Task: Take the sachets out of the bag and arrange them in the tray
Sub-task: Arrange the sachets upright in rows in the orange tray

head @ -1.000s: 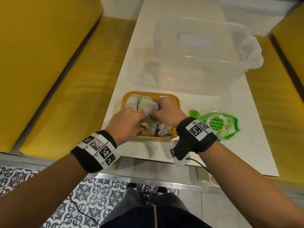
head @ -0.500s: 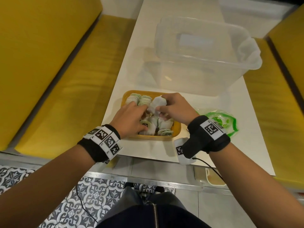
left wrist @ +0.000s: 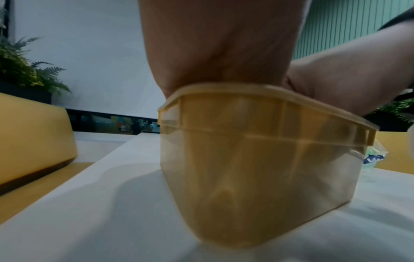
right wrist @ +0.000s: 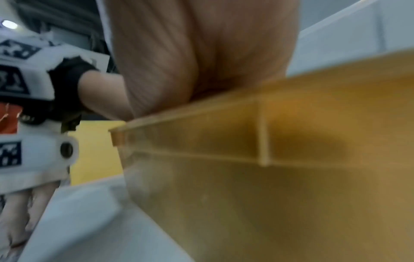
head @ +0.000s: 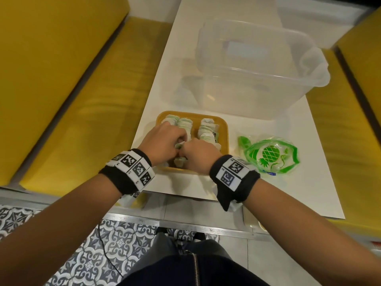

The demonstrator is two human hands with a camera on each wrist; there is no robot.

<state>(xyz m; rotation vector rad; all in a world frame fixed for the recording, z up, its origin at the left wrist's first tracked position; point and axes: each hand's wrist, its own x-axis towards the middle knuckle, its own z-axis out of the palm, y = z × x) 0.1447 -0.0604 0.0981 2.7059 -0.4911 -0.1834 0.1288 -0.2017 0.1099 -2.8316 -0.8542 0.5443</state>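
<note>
Head view: both hands work inside the tray (head: 224,129) at frame centre. The left hand (head: 165,139) and right hand (head: 198,153), fingers curled, pinch one sachet (head: 179,145) between them. Sachet rows (head: 207,131) fill the tray's upper part. The bag (head: 270,154) lies flat at right, apparently emptied; arranging appears nearly complete.

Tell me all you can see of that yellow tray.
The tray is a small, deep tub of yellow, slightly see-through plastic, with rounded corners, a flat rim and ribs under the rim on its outer wall. It stands upright near the front edge of the white table, in front of a clear bin and left of a green bag. Rows of white and green sachets stand packed inside. The left hand and right hand reach in over its near rim.
</note>
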